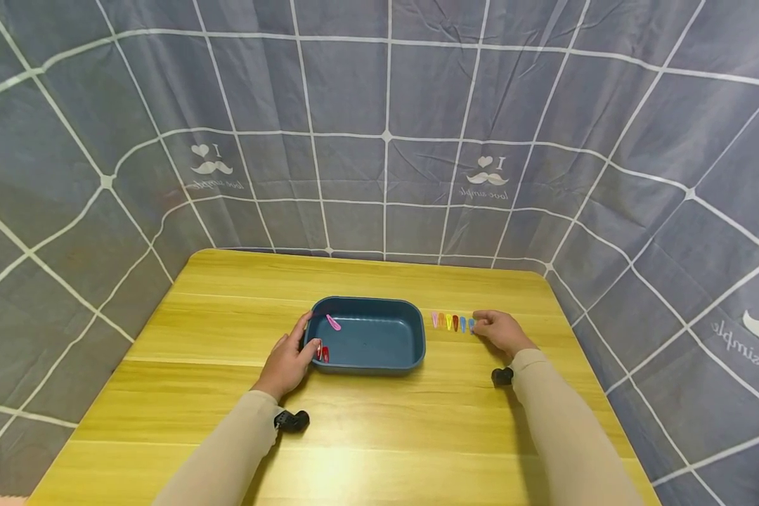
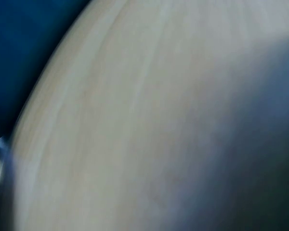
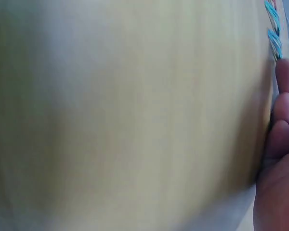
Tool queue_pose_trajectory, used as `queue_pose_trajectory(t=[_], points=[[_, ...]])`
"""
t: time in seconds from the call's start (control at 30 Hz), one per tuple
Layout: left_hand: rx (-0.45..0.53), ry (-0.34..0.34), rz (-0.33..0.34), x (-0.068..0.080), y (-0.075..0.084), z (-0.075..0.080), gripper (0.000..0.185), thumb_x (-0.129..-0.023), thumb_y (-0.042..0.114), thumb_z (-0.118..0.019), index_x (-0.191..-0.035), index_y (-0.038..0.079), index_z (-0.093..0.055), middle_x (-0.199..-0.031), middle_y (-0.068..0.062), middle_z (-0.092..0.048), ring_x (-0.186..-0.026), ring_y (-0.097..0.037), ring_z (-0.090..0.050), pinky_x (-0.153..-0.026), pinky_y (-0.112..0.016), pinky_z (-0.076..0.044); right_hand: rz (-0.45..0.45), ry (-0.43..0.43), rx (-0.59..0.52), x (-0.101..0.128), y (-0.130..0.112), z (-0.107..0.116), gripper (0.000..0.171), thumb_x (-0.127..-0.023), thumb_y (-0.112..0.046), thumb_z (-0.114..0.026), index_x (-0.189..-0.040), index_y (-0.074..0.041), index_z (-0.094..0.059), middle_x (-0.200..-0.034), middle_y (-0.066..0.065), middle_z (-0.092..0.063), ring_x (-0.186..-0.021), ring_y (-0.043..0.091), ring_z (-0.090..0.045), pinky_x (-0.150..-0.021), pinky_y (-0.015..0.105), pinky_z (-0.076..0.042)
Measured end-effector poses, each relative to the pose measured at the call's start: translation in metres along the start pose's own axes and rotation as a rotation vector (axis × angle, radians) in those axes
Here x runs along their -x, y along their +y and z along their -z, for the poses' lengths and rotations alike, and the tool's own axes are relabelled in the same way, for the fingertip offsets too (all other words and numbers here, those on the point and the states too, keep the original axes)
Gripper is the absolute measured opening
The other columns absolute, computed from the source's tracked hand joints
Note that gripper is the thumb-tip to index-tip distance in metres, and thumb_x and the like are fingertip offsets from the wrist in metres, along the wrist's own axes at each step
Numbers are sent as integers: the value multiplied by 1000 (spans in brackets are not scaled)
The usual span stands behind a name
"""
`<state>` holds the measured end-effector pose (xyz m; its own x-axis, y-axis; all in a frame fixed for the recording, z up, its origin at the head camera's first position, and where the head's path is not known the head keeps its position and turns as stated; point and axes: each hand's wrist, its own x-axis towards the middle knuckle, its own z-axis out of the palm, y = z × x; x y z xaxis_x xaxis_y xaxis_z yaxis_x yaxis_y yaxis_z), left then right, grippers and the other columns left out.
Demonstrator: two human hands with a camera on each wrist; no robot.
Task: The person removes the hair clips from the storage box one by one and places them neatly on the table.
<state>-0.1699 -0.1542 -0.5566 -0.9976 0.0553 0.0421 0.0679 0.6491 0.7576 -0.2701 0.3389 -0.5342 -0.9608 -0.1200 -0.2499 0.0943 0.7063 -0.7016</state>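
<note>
A row of small coloured hair clips lay on the yellow desk just to the right of the dark blue tray, each clip's long axis pointing away from the person. The right hand was much the nearer one, its curled fingers meeting the blue clip at the row's far end from the tray; whether it pinched that clip I could not tell. The left hand rested against the tray's left wall, fingers relaxed. Inside the tray lay a pink clip and a red clip.
</note>
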Motion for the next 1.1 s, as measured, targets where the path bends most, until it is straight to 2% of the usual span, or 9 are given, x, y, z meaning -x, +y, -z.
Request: queue_pose_trajectory(t=[0.1, 0.3, 0.37, 0.53, 0.8, 1.1], points=[[-2, 0, -2, 1, 0, 0, 64, -111, 42, -49, -169, 36, -21, -164, -21, -44, -152, -58, -30, -126, -73, -20, -1, 12, 0, 0, -2, 4, 52, -105, -27, -61, -151, -3, -57, -152, 21, -59, -134, 36, -56, -114, 52, -46], [1, -4, 21, 2, 1, 1, 64, -111, 44, -50, -168, 39, -21, -164, -19, -45, -154, -57, -28, -126, -72, -21, 18, 49, -19, -3, -21, 14, 52, -107, -29, -61, -151, -2, -56, -136, 21, -66, -119, 36, -64, -99, 46, -55], [2, -9, 22, 1, 1, 1, 64, -110, 44, -50, -168, 40, -21, -164, -18, -45, -154, -56, -29, -127, -71, -21, 48, 56, -6, -4, -29, 17, 53, -107, -31, -61, -151, -2, -55, -136, 22, -66, -121, 37, -64, -100, 48, -55], [4, -14, 22, 0, 0, 2, 65, -110, 44, -51, -168, 40, -22, -163, -17, -46, -154, -56, -30, -126, -72, -21, 113, 43, -14, -3, -63, 18, 56, -107, -33, -62, -154, -4, -52, -143, 21, -63, -136, 41, -57, -113, 58, -49], [-1, -3, 13, -1, 2, 3, 64, -110, 44, -50, -168, 39, -23, -164, -18, -45, -154, -56, -29, -127, -71, -20, 223, -1, -9, 0, -127, -4, 48, -106, -24, -65, -149, -6, -58, -140, 18, -67, -133, 38, -62, -112, 54, -52], [2, -13, 8, 1, 2, 4, 64, -111, 43, -50, -168, 37, -22, -163, -18, -46, -154, -53, -32, -129, -68, -18, 330, -120, 35, -4, -166, -41, 46, -105, -19, -67, -149, -6, -60, -140, 18, -68, -129, 33, -66, -110, 49, -54]])
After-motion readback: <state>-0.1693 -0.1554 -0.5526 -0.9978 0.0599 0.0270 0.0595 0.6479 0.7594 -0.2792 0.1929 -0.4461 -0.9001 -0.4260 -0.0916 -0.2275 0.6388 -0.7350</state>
